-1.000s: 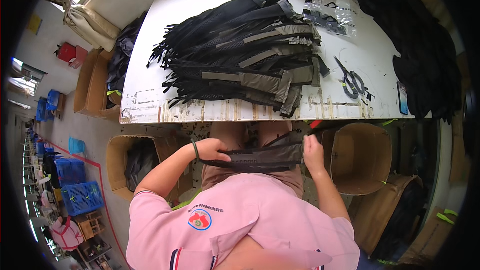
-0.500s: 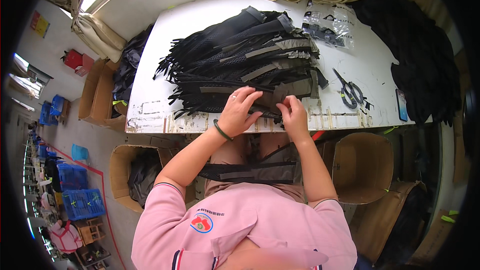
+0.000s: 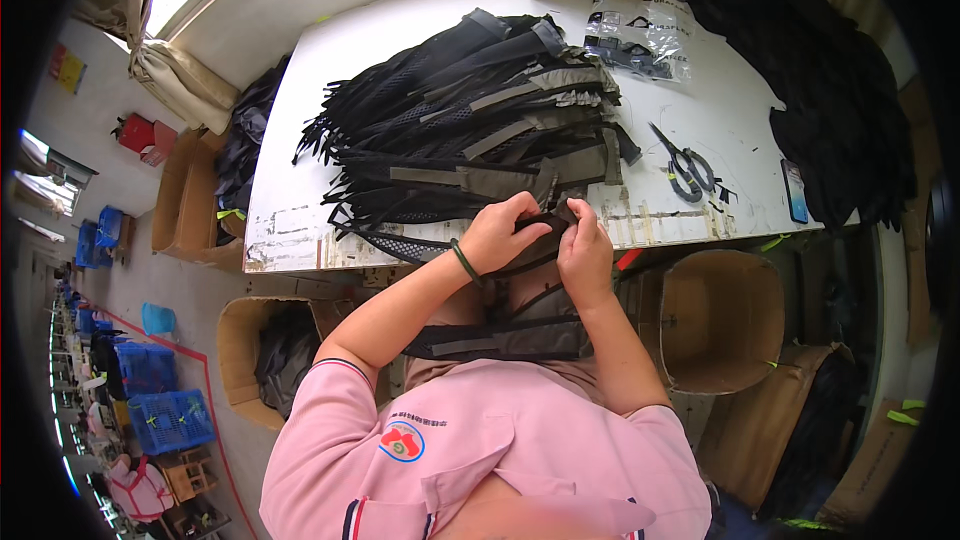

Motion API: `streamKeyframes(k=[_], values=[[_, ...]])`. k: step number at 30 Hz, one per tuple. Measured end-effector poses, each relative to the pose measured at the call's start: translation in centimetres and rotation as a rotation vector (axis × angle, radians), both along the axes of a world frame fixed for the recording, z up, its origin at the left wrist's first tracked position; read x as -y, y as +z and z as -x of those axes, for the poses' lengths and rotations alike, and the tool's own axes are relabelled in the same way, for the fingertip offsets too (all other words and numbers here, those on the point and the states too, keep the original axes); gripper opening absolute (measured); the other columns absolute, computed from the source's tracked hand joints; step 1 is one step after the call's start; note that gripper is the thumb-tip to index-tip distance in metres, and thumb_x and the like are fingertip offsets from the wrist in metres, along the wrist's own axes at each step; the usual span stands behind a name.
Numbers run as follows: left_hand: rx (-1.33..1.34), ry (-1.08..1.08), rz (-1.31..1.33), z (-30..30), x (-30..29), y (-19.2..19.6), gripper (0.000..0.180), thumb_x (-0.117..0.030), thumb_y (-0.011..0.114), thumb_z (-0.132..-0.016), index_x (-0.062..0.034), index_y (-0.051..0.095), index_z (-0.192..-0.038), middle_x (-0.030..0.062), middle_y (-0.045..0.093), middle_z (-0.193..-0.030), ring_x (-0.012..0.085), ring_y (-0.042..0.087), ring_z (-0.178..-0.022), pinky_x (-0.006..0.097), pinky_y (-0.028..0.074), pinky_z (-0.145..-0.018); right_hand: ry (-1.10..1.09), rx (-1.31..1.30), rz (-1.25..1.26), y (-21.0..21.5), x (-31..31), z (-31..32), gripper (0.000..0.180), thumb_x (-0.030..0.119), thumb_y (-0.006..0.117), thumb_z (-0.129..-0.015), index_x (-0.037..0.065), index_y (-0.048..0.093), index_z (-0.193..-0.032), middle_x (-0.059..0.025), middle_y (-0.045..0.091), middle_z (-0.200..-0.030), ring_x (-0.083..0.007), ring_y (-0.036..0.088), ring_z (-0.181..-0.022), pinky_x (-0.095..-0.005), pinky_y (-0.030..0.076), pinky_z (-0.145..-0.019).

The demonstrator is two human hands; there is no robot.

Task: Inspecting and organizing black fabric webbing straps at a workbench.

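Both hands are up from the lap now: the left hand point(image 3: 497, 235) and right hand point(image 3: 583, 252) have risen to the table's point(image 3: 300, 220) near edge. A moment ago they pressed on the stack's front; now they pinch a black strap piece point(image 3: 540, 238) just off that edge, fingers curled close together.

The single head-worn fisheye view looks steeply down from close above the person's own shoulders, facing forward over the left hand point(image 3: 497, 235) and right hand point(image 3: 585, 255) onto the white table point(image 3: 300, 210) just beyond their grip.
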State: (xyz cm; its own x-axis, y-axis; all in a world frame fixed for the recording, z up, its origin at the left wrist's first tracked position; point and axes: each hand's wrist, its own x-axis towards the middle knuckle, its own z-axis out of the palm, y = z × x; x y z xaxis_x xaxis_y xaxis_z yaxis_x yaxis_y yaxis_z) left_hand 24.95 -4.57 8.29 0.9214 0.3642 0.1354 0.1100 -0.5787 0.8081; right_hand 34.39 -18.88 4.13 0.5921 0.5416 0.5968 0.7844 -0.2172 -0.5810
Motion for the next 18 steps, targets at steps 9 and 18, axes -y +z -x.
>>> streamKeyframes(k=[9,18], values=[[0.248,-0.149,-0.259,3.5,2.5,-1.6,0.018,-0.010,0.071,-0.079,-0.0040,0.053,-0.079,0.0118,0.052,-0.074,0.0357,0.055,-0.067,0.040,0.044,-0.056,0.027,0.174,0.001,1.0,-0.5,-1.1,0.018,0.021,0.067,-0.088,0.007,0.058,-0.080,-0.0104,0.057,-0.062,-0.0248,0.054,-0.053,-0.0356,0.043,-0.051],[-0.125,-0.121,0.275,4.7,2.3,-2.1,0.022,-0.018,0.071,-0.086,-0.0029,0.055,-0.089,0.0070,0.056,-0.080,0.0147,0.052,-0.072,0.028,0.044,-0.066,0.516,-1.466,-0.129,-1.8,1.0,1.4,0.018,0.020,0.061,-0.094,0.006,0.061,-0.082,0.0061,0.052,-0.069,-0.0044,0.047,-0.063,-0.0199,0.039,-0.058]])
